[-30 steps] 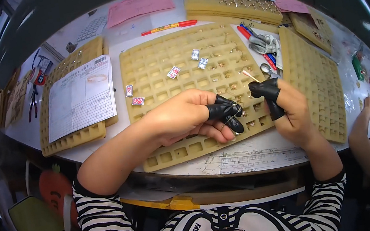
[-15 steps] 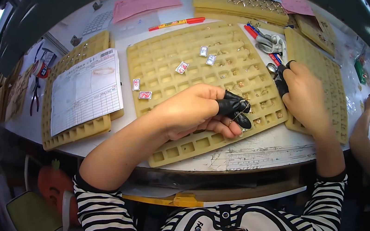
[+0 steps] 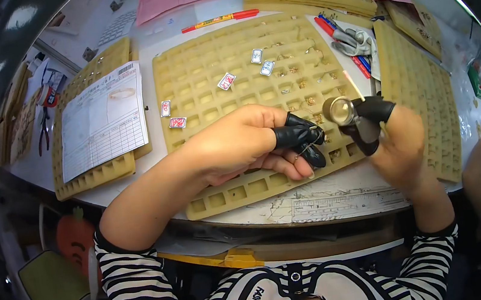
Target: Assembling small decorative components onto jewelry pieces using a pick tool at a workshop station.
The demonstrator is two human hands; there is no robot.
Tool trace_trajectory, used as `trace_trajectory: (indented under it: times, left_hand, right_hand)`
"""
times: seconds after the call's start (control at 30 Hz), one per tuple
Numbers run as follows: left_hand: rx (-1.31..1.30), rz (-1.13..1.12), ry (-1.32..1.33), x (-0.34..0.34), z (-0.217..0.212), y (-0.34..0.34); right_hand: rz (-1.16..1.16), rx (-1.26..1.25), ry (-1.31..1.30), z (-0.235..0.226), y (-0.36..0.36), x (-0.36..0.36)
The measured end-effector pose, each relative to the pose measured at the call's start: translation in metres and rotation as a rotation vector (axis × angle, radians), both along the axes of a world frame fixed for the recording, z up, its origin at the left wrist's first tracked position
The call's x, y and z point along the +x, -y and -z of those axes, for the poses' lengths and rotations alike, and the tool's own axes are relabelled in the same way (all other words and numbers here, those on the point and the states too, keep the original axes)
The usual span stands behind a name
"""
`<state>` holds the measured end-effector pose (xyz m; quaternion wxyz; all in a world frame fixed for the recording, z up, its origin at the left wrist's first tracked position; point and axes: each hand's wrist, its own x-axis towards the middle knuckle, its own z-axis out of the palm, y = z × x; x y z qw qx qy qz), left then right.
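Centre of frame, over the near edge of the tan gridded sorting tray [image 3: 226, 85]: left hand [image 3: 240, 147], black finger cots on its fingertips, grip pinched narrow on a tiny metal ring [image 3: 314, 138]. Right hand [image 3: 394, 142] just beside, grip closed round a small round silver loupe [image 3: 340, 111]. Hands near, not touching. Open white surface [image 3: 344, 197] along lower tray edge. Printed form [image 3: 104, 119] left; scissors [image 3: 354, 43] upper right.

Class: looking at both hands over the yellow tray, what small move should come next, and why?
Probably bring the loupe in the right hand nearer the small metal piece pinched by the left hand; the two are apart, lens angled upward.
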<state>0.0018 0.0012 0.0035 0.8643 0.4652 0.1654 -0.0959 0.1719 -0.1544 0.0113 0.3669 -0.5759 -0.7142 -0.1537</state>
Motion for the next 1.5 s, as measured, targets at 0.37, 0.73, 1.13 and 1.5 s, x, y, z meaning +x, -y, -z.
trace_trajectory:
  times: [0.37, 0.73, 1.13, 1.5]
  left_hand:
    - [0.038, 0.023, 0.009, -0.001, 0.0, -0.001]
    - [0.044, 0.034, 0.002, -0.001, -0.001, -0.001]
    - [0.086, 0.015, -0.049, 0.001, -0.005, 0.001]
    - [0.159, -0.032, 0.01, -0.004, -0.006, 0.006]
  right_hand:
    - [-0.195, 0.002, 0.006, 0.013, -0.001, -0.01]
    - [-0.206, -0.054, -0.014, 0.01, 0.0, -0.01]
    - [0.038, 0.166, 0.119, 0.005, -0.012, 0.006]
    - [0.436, -0.021, 0.191, 0.012, -0.01, 0.037]
